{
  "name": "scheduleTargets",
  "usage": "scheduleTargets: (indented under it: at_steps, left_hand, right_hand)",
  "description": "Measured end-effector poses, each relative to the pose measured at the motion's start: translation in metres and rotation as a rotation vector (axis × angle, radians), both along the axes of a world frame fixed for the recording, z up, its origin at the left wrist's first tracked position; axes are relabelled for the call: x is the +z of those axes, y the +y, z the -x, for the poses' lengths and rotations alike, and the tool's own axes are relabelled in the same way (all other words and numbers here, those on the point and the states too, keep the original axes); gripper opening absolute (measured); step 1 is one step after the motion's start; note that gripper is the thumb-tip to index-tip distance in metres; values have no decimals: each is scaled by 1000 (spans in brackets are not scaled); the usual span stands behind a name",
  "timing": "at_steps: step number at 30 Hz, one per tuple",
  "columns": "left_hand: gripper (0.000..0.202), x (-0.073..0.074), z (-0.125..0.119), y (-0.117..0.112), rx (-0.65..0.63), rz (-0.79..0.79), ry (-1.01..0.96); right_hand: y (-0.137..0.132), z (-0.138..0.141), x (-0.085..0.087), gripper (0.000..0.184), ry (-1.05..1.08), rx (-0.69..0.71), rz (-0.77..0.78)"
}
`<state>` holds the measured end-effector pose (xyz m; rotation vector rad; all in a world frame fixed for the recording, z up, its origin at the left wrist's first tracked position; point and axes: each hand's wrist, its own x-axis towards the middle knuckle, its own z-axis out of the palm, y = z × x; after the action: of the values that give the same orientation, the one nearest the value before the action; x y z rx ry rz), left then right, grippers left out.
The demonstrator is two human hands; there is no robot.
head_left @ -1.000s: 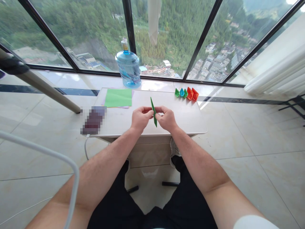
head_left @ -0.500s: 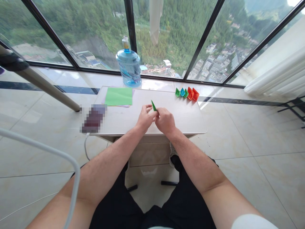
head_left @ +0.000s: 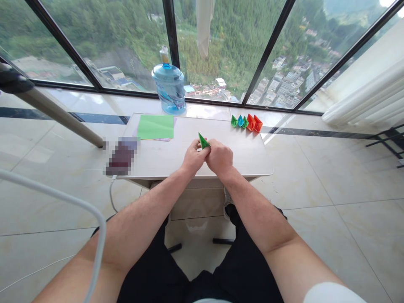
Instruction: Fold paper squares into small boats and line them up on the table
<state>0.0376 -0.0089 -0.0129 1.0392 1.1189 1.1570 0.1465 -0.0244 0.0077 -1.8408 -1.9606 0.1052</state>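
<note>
green folded paper (head_left: pixel 203 141), pinched between left hand (head_left: pixel 193 159) and right hand (head_left: pixel 220 158) above the table (head_left: pixel 158 158) (point up); i'd keep edges aligned and press the crease firmly.

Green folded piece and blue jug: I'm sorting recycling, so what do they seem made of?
The green folded piece, pinched between the left hand and right hand, looks like thin matte paper: flat colour, sharp creases, a crisp point. The blue jug seems to be translucent, glossy plastic: light passes through its tinted wall.
</note>
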Motion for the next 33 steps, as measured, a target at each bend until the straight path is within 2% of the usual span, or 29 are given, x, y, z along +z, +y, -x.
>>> scheduleTargets:
  at_steps: [3, 6, 9, 14, 18, 24, 28, 33]
  left_hand:
    - [51, -3, -1, 0, -5, -35, 7]
    - [36, -4, 0, 1, 22, -106, 55]
    - [27, -3, 4, 3, 48, -147, 156]
    - [26, -4, 11, 6, 68, -170, 222]
    - [28, -7, 12, 7, 68, -173, 165]
    - [33, -6, 11, 10, 87, -103, 65]
    - [31, -2, 11, 9, 49, -96, -27]
    - [30, 5, 7, 3, -15, -54, -186]
  right_hand:
    - [3, -2, 0, 21, 46, -13, 27]
    - [5, -4, 2, 23, 121, -38, 48]
    - [7, -7, 5, 25, 195, 11, 58]
    - [9, -11, 7, 23, 290, 82, 61]
    - [9, -13, 2, 24, 339, 110, 54]
    - [7, -15, 2, 45, 432, 208, -125]
    - [6, -16, 5, 41, 489, 313, -157]
    - [7, -13, 4, 32, 641, 362, -199]
